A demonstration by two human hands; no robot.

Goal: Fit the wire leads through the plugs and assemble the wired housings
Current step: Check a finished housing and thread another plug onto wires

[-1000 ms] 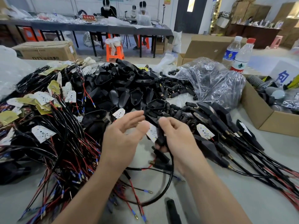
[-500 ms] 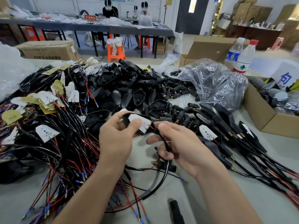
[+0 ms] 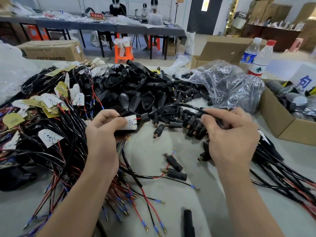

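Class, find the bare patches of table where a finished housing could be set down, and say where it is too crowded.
Free: the bare table between the left hand, the two loose plugs and the right hand; also the strip in front of the cardboard box. Crowded: the wire bundle at left and the housing pile behind.

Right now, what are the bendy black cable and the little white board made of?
The black cable looks like rubber or soft plastic: smooth, faintly shiny, bent in an arc. The white board looks like a stiff, flat circuit board, matt white with small dots.
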